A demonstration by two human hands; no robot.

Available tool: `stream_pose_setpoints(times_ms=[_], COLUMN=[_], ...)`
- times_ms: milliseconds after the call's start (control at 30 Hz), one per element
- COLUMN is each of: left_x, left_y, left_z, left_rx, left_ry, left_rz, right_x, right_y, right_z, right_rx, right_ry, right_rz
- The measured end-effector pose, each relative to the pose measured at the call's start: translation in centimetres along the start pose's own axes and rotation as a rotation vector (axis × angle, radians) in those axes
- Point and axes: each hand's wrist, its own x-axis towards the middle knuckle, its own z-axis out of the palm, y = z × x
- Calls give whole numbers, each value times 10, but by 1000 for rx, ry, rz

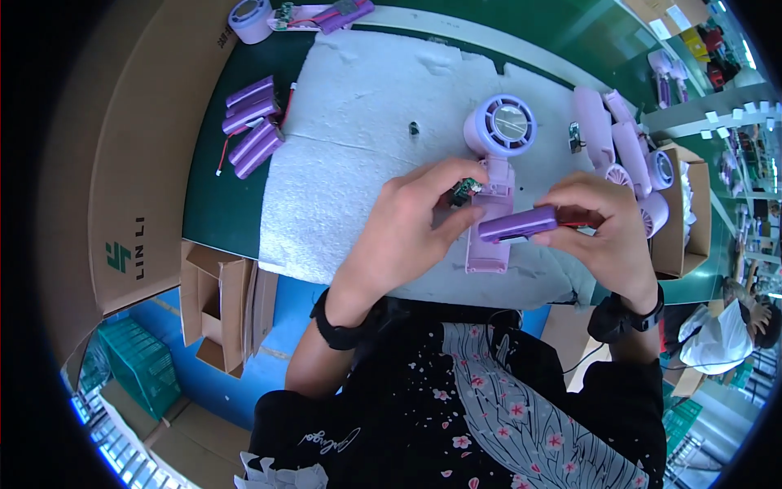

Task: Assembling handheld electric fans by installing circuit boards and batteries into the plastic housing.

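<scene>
"Nearest?"
"Pink casing (496, 202), one, on white foam (350, 163); purple battery (516, 225) over it, gripped in my right hand (601, 226)."
"Farther?"
"Green circuit board (465, 192) at the casing's left, held in my curled left hand (411, 218); beyond, round fan head (503, 125)."

Cool, bright, fairly even light covers the left hand (411, 213) and right hand (603, 232), both reasonably sharp, with only soft shading beneath their fingers. A pale highlight runs along the purple battery (521, 222) between them, and the white foam sheet (358, 147) beyond is the brightest broad surface. Below the hands, the black shirt (383, 424) sinks into darkness. Far left of them, the tall carton (138, 155) bows with fisheye distortion; far right, the small background is smeared, with a glaring white light (748, 54). Black vignetting rings the view.
</scene>
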Motion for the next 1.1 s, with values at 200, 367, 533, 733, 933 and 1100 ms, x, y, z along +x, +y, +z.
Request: stream_pose_setpoints(times_ms=[200,367,533,733,933,1100], left_x=[-6,-8,-9,-10,-15,-15], left_y=[2,3,3,-1,14,10], left_z=[-15,-22,-27,-32,-31,-38], left_rx=[-115,-37,45,144,-61,-163], left_ry=[-54,-83,-62,-52,-52,-158], left_rz=[-157,-96,57,185,-61,-15], right_x=[14,25,21,23,21,22], right_y=[3,20,19,16,26,12], right_z=[14,29,36,46,59,56], right_rx=[230,570,627,-99,-121,-130], right_ry=[-32,-13,50,-5,63,78], right_rz=[-31,-206,-101,-319,-371,-302])
